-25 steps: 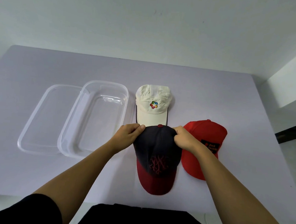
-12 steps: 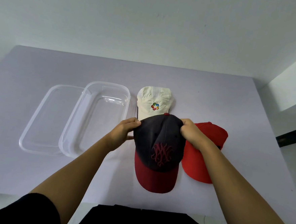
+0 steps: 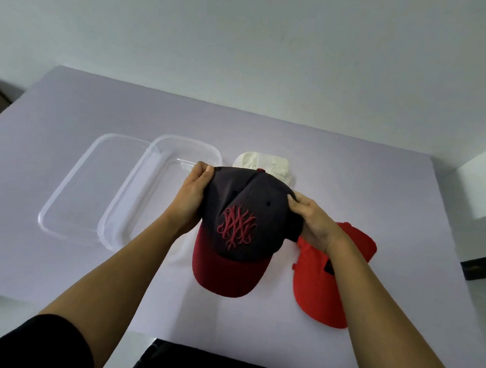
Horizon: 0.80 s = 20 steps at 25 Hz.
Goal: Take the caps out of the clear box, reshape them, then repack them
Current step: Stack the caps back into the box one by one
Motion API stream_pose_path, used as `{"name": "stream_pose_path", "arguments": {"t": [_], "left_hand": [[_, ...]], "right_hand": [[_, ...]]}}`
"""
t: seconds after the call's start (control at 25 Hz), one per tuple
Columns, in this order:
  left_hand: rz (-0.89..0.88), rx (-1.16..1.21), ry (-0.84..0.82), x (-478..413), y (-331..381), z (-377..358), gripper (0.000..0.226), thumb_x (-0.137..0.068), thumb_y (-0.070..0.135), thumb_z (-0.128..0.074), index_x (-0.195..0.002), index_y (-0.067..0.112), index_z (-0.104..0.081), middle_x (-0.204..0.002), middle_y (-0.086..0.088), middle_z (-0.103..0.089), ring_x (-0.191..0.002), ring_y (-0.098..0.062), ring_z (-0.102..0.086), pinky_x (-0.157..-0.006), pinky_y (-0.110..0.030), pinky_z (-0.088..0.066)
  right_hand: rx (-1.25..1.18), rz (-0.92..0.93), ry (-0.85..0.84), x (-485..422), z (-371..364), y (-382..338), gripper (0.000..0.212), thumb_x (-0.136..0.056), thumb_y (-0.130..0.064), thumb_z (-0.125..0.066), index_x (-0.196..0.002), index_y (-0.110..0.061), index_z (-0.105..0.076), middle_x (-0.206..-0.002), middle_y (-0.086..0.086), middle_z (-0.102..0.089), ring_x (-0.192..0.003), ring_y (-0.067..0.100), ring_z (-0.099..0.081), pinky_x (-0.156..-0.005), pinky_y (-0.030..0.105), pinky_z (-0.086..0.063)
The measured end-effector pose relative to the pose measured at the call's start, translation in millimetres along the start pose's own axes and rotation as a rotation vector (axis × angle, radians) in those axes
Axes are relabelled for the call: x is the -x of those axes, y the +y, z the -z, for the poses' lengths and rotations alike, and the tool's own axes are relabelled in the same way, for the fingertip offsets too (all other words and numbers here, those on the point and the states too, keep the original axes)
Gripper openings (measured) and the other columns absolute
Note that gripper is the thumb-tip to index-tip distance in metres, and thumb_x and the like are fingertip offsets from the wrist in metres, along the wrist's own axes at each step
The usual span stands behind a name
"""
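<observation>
The left hand (image 3: 191, 200) grips the left side of the dark cap's (image 3: 243, 209) crown. Its fingers (image 3: 208, 170) are curled, with the thumb on top of the fabric by the rear edge and the rest tucked out of sight behind the cap. The right hand (image 3: 315, 224) grips the opposite side: its thumb lies on the outer fabric and its other fingers are bent around the edge of the crown, mostly hidden. Between the two sets of fingers the dark cap sits with its red emblem facing up and its dark red brim pointing back toward the person, seemingly held clear of the worktop (image 3: 407, 201).

Just beyond the fingertips, the white cap (image 3: 269, 163) peeks out from behind the dark crown. Below the right wrist and forearm lies the red cap (image 3: 322, 292), flat on the worktop and partly covered by the arm. To the outside of the left fingers, close to the knuckles, stands the clear box (image 3: 181, 138), open, and its lid (image 3: 86, 190) lies beside it on the far side from the hand.
</observation>
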<state>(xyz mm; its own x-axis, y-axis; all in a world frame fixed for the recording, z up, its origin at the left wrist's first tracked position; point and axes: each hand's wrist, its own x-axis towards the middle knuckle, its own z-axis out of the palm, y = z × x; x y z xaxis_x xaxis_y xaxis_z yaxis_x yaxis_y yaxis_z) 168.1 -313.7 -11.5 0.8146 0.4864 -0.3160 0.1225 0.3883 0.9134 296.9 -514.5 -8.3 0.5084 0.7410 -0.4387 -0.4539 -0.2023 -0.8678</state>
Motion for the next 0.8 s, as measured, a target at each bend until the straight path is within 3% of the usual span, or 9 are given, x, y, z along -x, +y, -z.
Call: {"name": "stream_pose_path", "arguments": {"t": [0.16, 0.28, 0.44, 0.6, 0.8], "left_hand": [[-0.115, 0.043, 0.078, -7.0, 22.8, 24.6, 0.026, -0.1, 0.029, -0.038, -0.076, 0.021, -0.041, -0.088, -0.002, -0.05, -0.079, -0.014, -0.048, -0.074, -0.031, -0.043], [-0.133, -0.039, 0.084, -18.5, 40.2, 64.7, 0.029, -0.1, 0.03, -0.038, -0.072, 0.024, -0.043, -0.08, 0.003, -0.049, -0.072, -0.011, -0.046, -0.069, -0.027, -0.041], [-0.135, -0.121, 0.093, -39.8, 52.6, 130.3, 0.031, -0.1, 0.024, -0.039, -0.069, 0.023, -0.04, -0.072, 0.004, -0.04, -0.066, -0.01, -0.038, -0.064, -0.027, -0.034], [-0.144, -0.187, 0.089, -59.2, 55.7, 174.1, 0.03, -0.098, 0.025, -0.039, -0.068, 0.026, -0.039, -0.072, 0.006, -0.038, -0.068, -0.01, -0.035, -0.065, -0.028, -0.032], [-0.043, -0.422, -0.07, -67.9, 44.0, 198.1, 0.027, -0.097, 0.029, -0.036, -0.071, 0.026, -0.037, -0.07, 0.009, -0.034, -0.065, -0.009, -0.029, -0.061, -0.026, -0.026]], "right_hand": [[-0.123, 0.146, 0.191, -31.3, -51.0, -5.0, 0.015, -0.093, -0.026, -0.05, -0.098, -0.024, -0.064, -0.098, -0.002, -0.069, -0.088, 0.016, -0.065, -0.065, 0.028, -0.052], [-0.049, 0.126, 0.223, -54.0, -87.0, 3.3, 0.01, -0.091, -0.029, -0.052, -0.091, -0.024, -0.061, -0.086, -0.004, -0.067, -0.077, 0.015, -0.06, -0.056, 0.024, -0.045], [0.067, 0.158, 0.184, -88.2, -137.5, 8.7, 0.012, -0.094, -0.026, -0.05, -0.092, -0.022, -0.061, -0.083, -0.005, -0.069, -0.078, 0.014, -0.06, -0.06, 0.023, -0.046], [0.213, 0.156, 0.244, -115.0, -171.4, 3.2, 0.013, -0.096, -0.032, -0.044, -0.099, -0.025, -0.055, -0.096, -0.003, -0.066, -0.085, 0.014, -0.059, -0.064, 0.027, -0.047], [0.381, -0.03, 0.244, -127.0, -177.4, 18.4, 0.015, -0.099, -0.029, -0.035, -0.103, -0.021, -0.048, -0.081, 0.003, -0.052, -0.073, 0.017, -0.047, -0.06, 0.024, -0.04]]}}
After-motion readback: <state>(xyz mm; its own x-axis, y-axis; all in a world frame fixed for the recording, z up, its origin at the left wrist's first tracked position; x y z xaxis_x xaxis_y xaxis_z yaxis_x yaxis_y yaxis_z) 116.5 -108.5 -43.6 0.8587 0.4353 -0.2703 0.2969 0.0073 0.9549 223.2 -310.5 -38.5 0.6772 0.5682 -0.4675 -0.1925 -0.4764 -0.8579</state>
